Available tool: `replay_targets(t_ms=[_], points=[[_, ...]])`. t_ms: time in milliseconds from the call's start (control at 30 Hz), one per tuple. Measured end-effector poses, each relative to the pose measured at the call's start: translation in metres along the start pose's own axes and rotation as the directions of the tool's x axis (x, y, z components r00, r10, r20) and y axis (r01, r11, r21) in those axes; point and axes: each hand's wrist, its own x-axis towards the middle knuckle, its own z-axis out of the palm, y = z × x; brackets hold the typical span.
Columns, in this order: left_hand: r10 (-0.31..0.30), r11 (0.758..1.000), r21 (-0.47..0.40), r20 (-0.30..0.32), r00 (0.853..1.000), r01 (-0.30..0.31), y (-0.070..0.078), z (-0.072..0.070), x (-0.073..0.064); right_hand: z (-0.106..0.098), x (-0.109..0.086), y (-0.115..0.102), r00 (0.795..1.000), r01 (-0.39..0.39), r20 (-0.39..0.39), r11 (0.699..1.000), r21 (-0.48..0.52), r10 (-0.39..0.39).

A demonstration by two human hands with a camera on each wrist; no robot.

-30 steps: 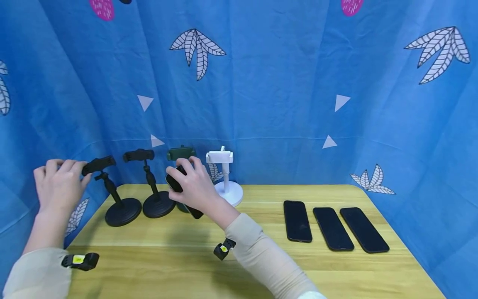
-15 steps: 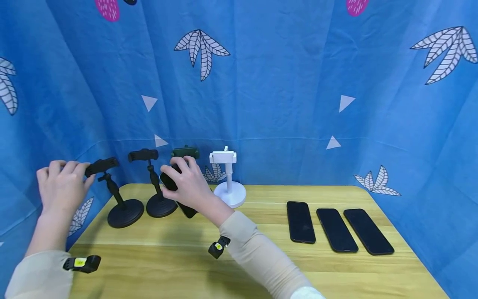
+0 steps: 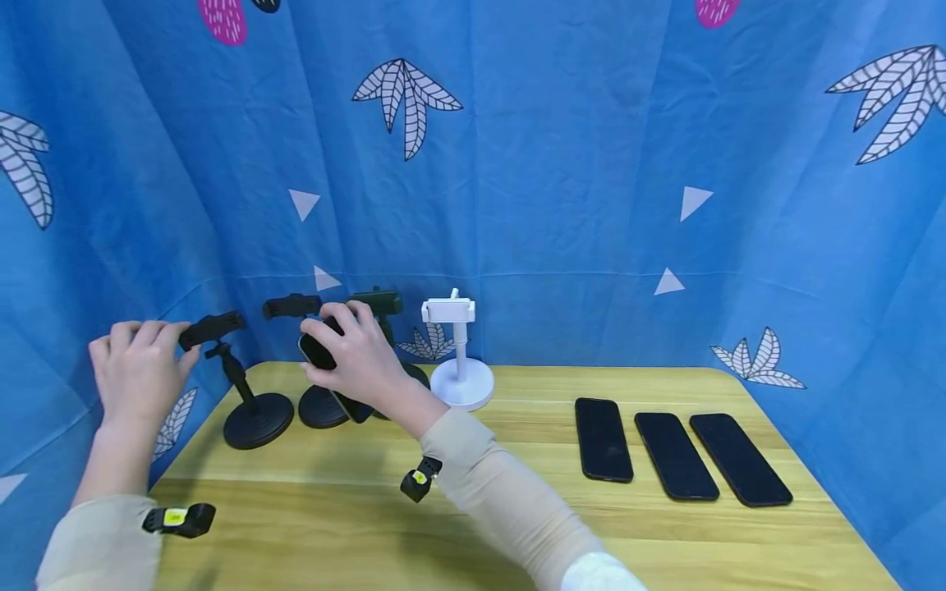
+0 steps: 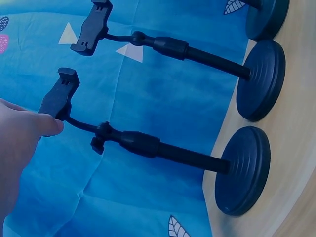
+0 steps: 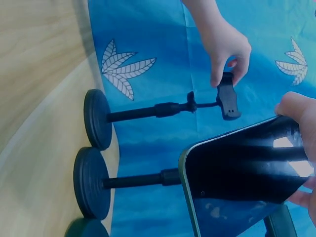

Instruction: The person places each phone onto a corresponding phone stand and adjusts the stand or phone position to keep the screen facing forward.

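My left hand (image 3: 140, 369) pinches the left end of the clamp on the leftmost black phone stand (image 3: 235, 373); the left wrist view shows the thumb (image 4: 52, 123) on that clamp. A dark-screened smartphone (image 5: 242, 168) is gripped by my right hand (image 3: 358, 357), fingers over its upper part. The phone hangs tilted in front of the second black phone stand (image 4: 197, 53), whose post it partly covers in the head view. Behind the right hand stands a dark green phone stand (image 3: 378, 302), its base mostly hidden.
To the right of the green stand is a white phone stand (image 3: 461, 382). Three black phones (image 3: 603, 439) lie side by side on the right of the wooden table (image 3: 517, 484). A blue patterned curtain (image 3: 562, 164) closes off the back and sides.
My right hand has carried the phone leftward, from before the green stand to before the second black stand. The left hand keeps its pinch on the clamp. The head view has shifted slightly.
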Motion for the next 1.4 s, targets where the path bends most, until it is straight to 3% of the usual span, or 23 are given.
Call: replay_targets(t_ms=[267, 600, 1033, 1400], points=[[-0.042, 0.999, -0.017, 0.009, 0.999, 0.042, 0.004, 0.002, 0.002, 0.007, 0.012, -0.005, 0.999, 0.020, -0.043, 1.000, -0.023, -0.021], [-0.047, 0.998, -0.034, 0.004, 0.999, 0.047, 0.003, 0.002, 0.004, 0.011, 0.025, -0.012, 0.998, 0.012, -0.069, 1.000, 0.000, -0.012], [-0.075, 0.997, -0.024, 0.042, 0.996, 0.076, 0.005, -0.001, 0.006, 0.015, 0.040, -0.023, 0.997, 0.004, -0.073, 1.000, 0.024, -0.002], [-0.049, 0.998, -0.046, -0.046, 0.998, 0.047, 0.005, 0.001, -0.003, 0.022, 0.047, -0.033, 0.998, 0.021, -0.066, 0.998, 0.063, -0.016]])
